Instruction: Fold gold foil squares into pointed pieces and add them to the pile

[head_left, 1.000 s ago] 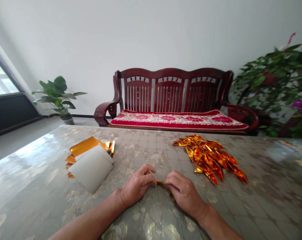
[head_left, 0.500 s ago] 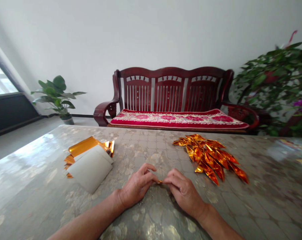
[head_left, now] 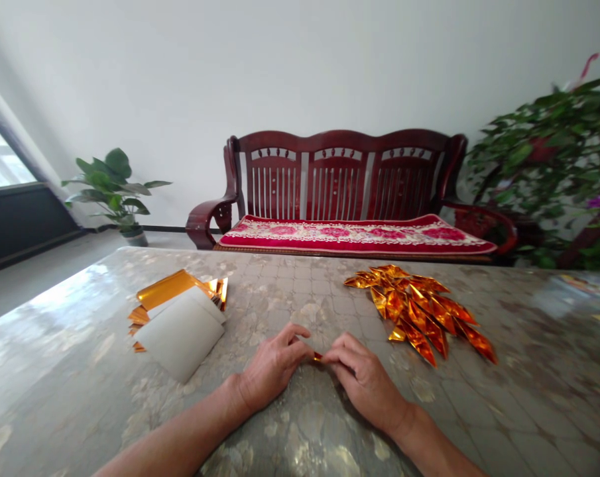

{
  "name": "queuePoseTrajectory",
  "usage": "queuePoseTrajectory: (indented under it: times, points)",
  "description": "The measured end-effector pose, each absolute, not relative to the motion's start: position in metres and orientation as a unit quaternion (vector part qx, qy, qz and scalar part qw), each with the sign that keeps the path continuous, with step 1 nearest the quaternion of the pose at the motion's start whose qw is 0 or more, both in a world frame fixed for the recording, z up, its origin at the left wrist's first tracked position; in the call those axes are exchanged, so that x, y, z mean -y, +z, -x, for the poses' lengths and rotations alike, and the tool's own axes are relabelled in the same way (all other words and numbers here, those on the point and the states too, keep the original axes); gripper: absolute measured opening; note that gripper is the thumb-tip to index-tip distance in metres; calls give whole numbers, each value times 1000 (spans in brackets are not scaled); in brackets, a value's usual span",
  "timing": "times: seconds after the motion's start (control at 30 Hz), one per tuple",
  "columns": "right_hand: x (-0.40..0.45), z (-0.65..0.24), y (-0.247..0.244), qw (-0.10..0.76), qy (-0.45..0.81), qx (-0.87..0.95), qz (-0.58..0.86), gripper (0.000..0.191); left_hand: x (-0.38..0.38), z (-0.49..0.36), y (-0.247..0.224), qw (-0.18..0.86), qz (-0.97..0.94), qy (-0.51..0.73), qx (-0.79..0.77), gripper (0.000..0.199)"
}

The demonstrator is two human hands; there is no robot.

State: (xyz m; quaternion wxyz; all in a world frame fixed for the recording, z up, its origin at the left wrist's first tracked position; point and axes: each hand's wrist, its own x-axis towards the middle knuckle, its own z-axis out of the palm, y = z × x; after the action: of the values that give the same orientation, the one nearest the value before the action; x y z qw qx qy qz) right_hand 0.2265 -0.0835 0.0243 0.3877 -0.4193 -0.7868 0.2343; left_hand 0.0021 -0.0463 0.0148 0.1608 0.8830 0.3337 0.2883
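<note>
The left hand (head_left: 278, 361) and the right hand (head_left: 363, 374) are nearly closing, their fingertips pinching opposite ends of a small gold foil piece (head_left: 317, 357) just above or on the counter (head_left: 300, 424); which of the two, I cannot tell. Most of the piece is hiding behind the fingers. At ten o'clock from it, gold-and-white sheets (head_left: 180, 331) are lying in a loose stack; at two o'clock, pointed folded foil shapes (head_left: 419, 311) are resting in an overlapping heap.

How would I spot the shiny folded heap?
Start at the wooden bench by the wall. On the table before it, the heap lies beyond the right hand. Its pieces are pointed and orange-gold, unlike the flat sheets at left.
</note>
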Motion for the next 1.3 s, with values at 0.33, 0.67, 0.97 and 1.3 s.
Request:
queuePoseTrajectory:
  times: [0.33,0.67,0.97,1.3]
  points:
    - [83,-229,19,343,187,821,416,28,43,-4,14,185,-877,314,-313,25]
    - [85,-232,18,338,190,824,412,26,46,0,11,173,-895,281,-301,22]
    - [84,-232,19,347,229,817,400,17,48,-4,11,212,-893,291,-269,21]
    - [87,-229,24,350,234,823,381,18,53,-8,22,267,-884,288,-253,25]
